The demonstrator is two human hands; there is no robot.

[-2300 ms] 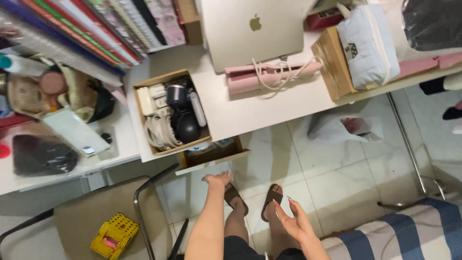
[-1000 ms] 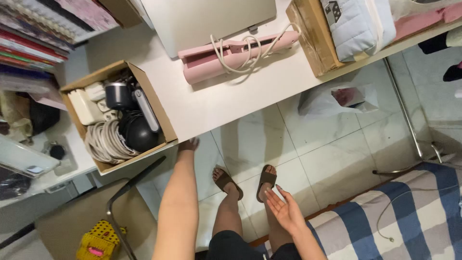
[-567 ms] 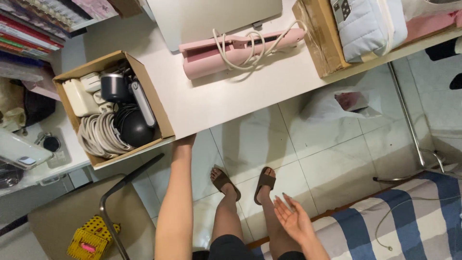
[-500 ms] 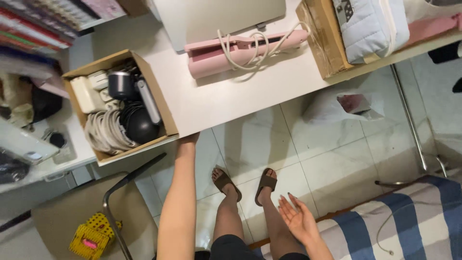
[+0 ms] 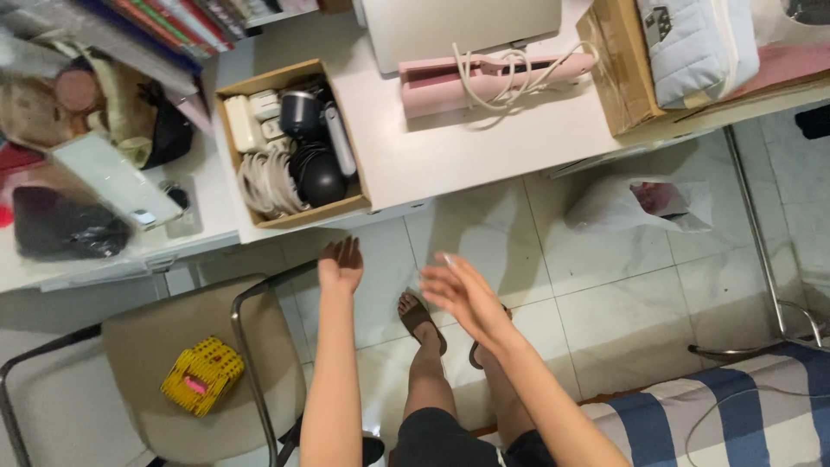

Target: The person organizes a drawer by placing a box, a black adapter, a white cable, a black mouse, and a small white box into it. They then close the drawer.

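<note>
My left hand (image 5: 341, 265) hangs open in the air just below the front edge of the white desk (image 5: 484, 156), fingers spread, holding nothing. My right hand (image 5: 462, 294) reaches forward beside it, also open and empty, slightly blurred. Directly above the left hand, a cardboard box (image 5: 354, 182) on the desk holds coiled white cables (image 5: 261, 180), white chargers and dark round gadgets. A pink hair straightener (image 5: 493, 71) with its cord wound around it lies farther back on the desk.
A chair (image 5: 173, 346) with a metal frame stands at the left, with a yellow basket-like item (image 5: 201, 375) on its seat. A white plastic bag (image 5: 635, 203) lies on the tiled floor. A striped bed (image 5: 735, 415) is at the lower right. My sandalled feet (image 5: 421, 320) rest below.
My left hand has drawn back from under the desk edge and now hovers free. My right hand has risen from my lap and stretched forward. The drawer seen open earlier is shut.
</note>
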